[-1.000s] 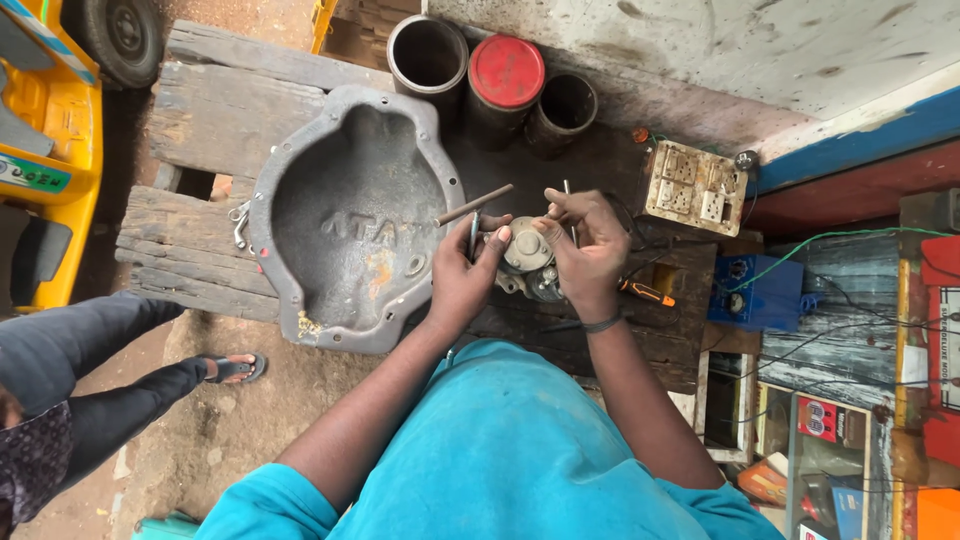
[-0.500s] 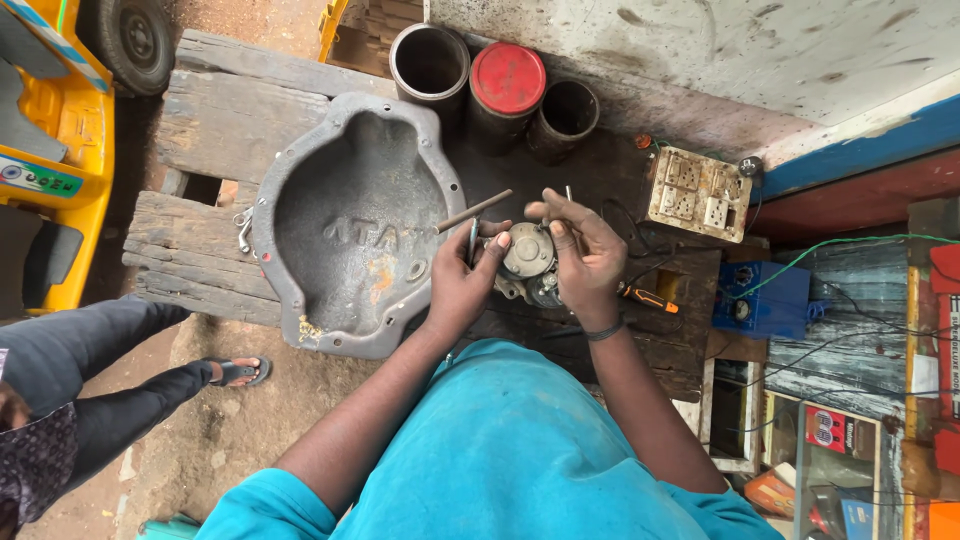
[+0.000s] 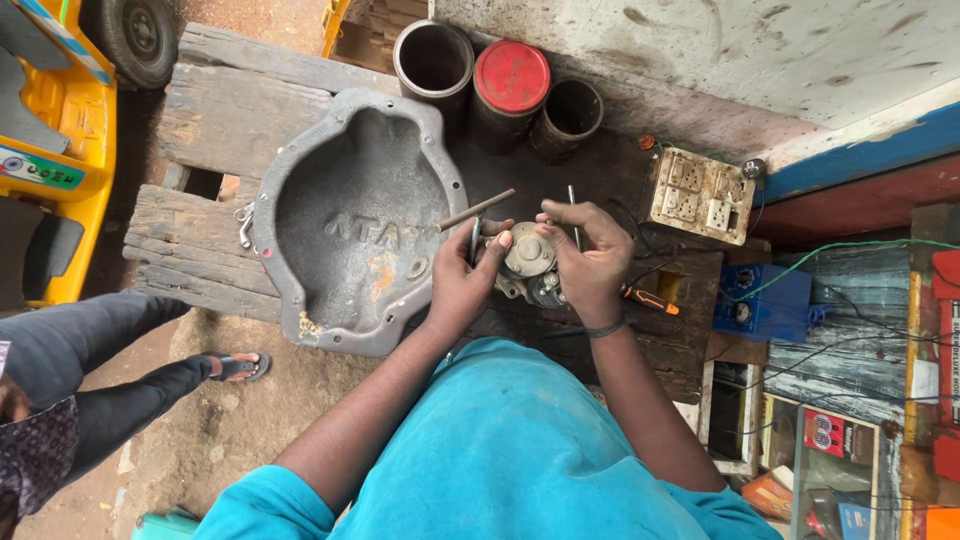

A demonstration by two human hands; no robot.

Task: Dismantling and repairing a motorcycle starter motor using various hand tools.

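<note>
We see a large grey metal cover (image 3: 350, 225) on wooden planks (image 3: 230, 100), three cans (image 3: 510, 85) behind it, and a blue box (image 3: 770, 300) right.

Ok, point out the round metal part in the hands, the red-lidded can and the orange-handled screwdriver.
round metal part (image 3: 528, 255), head view, on its flat circular top face.
red-lidded can (image 3: 511, 76), head view, middle of the red lid.
orange-handled screwdriver (image 3: 650, 299), head view, on the orange handle.

I see a dull grey metal cover (image 3: 355, 225), a red-lidded can (image 3: 511, 78), a blue box (image 3: 768, 302), and my turquoise shirt (image 3: 500, 455).
</note>
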